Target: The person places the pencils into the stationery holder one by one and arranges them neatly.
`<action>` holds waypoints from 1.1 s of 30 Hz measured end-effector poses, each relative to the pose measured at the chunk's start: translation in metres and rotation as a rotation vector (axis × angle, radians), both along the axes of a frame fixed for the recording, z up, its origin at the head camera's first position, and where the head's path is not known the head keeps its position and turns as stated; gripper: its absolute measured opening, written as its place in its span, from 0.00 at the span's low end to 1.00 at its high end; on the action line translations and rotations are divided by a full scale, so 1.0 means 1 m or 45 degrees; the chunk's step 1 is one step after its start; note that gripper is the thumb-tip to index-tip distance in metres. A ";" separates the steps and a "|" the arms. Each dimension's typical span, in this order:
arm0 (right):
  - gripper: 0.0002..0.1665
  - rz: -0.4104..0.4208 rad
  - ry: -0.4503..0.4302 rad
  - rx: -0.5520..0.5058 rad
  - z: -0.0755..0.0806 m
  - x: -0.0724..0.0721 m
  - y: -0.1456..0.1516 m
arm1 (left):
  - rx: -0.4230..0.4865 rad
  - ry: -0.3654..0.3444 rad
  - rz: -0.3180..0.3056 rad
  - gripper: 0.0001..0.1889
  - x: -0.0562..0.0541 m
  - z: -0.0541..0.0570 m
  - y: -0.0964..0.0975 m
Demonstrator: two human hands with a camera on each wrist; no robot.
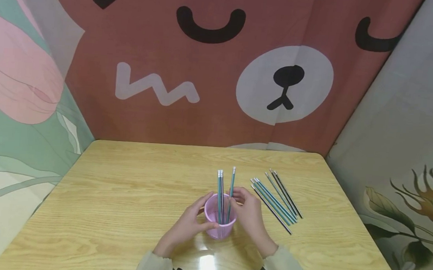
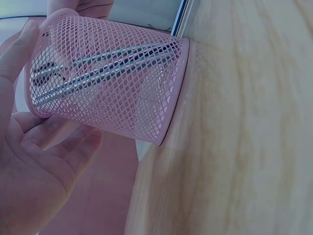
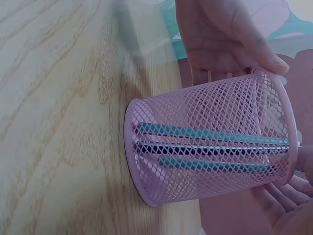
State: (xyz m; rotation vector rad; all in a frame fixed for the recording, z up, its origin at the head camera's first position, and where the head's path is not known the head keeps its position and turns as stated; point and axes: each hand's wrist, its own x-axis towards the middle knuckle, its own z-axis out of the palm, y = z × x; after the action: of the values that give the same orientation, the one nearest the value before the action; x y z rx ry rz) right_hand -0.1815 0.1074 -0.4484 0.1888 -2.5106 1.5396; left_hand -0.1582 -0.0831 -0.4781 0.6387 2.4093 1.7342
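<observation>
A pink mesh pencil cup stands upright on the table, seen from the side in both wrist views. My left hand holds it near the rim, thumb on the near side and fingers around the left. Inside, a few teal and dark pencils lean together with their silver ends up. At the cup's right side, my right hand pinches a separate teal pencil whose lower part is inside the cup. Through the mesh in the right wrist view, teal pencils and a dark one show.
Right of the cup, several teal and dark pencils lie loose and slanted on the wooden table. Behind the table hangs a cloth with a bear print, with patterned cloths at both sides.
</observation>
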 end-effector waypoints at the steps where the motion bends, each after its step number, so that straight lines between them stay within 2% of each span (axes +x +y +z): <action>1: 0.15 -0.003 -0.007 0.003 0.000 0.000 0.000 | 0.000 0.001 -0.001 0.49 0.000 0.000 0.000; 8: 0.17 -0.007 -0.051 0.038 -0.003 0.002 0.001 | 0.004 0.007 -0.005 0.49 0.000 0.000 0.000; 14: 0.17 -0.004 -0.093 0.008 -0.003 0.000 0.004 | -0.004 -0.001 0.008 0.49 0.001 0.001 0.000; 19: 0.14 -0.060 -0.027 0.019 -0.001 -0.007 0.014 | -0.006 0.005 0.007 0.49 0.000 0.000 0.000; 23: 0.13 -0.105 0.045 0.088 -0.002 -0.019 0.028 | -0.009 -0.007 0.009 0.49 0.000 0.000 0.000; 27: 0.13 -0.123 0.039 0.202 -0.003 -0.030 0.044 | -0.006 -0.018 0.006 0.49 0.000 0.000 0.000; 33: 0.14 -0.078 -0.139 0.445 -0.005 -0.044 0.067 | -0.006 -0.016 0.001 0.49 0.001 0.000 0.000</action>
State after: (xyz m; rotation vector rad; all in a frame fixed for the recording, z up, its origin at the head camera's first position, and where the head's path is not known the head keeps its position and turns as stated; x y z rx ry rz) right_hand -0.2258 0.1745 -0.4534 0.0765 -2.8273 1.1064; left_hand -0.1577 -0.0834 -0.4777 0.6243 2.4044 1.7272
